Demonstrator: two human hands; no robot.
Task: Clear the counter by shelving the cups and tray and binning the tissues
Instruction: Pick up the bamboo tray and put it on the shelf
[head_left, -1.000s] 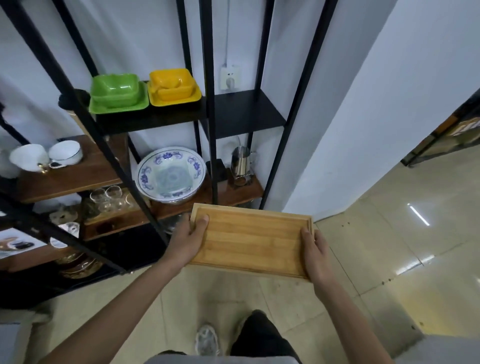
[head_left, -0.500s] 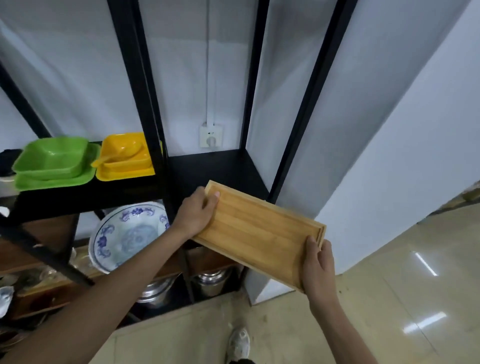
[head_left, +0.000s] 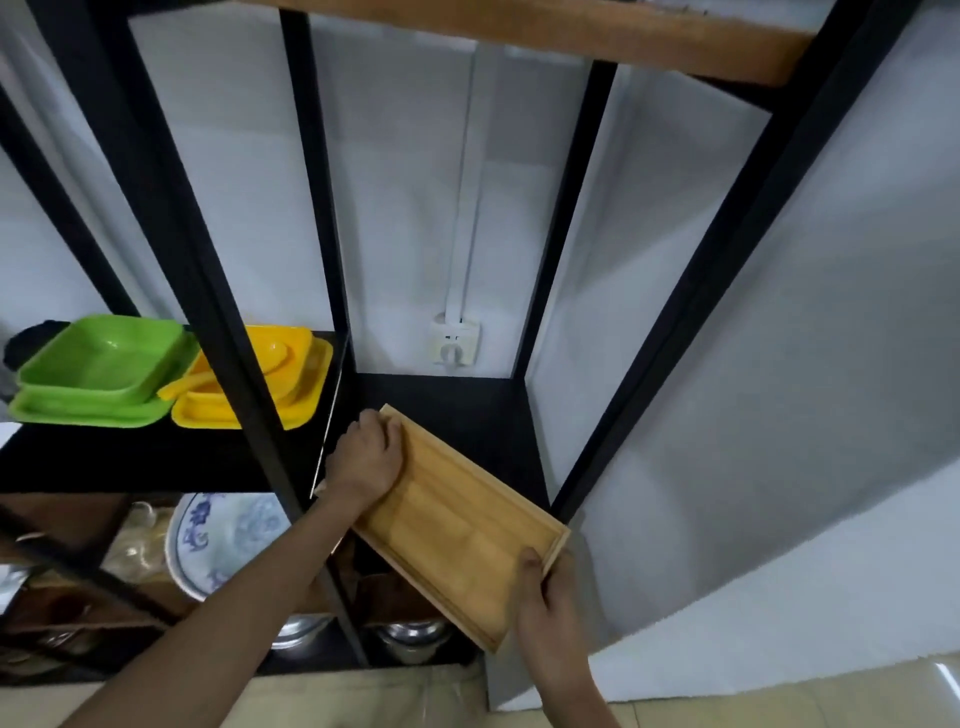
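- The bamboo tray (head_left: 452, 525) sits tilted at the front edge of the black shelf (head_left: 467, 410), its far corner over the shelf board and its near end hanging out past the front of the rack.
- The black shelf bay behind the tray is bare back to the wall, where a white socket (head_left: 455, 344) sits just above the board.
- Black uprights close the bay on both sides: one post (head_left: 249, 395) left of the tray, another (head_left: 691, 312) to its right near the tray's outer corner.
- A wooden shelf (head_left: 571, 36) spans the top of the bay, well above the tray.
- In the neighbouring bay to the left stand a green dish set (head_left: 98, 374) and a yellow dish set (head_left: 291, 384), apart from the tray.
- The left hand (head_left: 366, 457) is curled over the tray's far end, fingers wrapped on the rim.
- The right hand (head_left: 550, 618) grips the tray's near corner, thumb on the inner face and fingers underneath.
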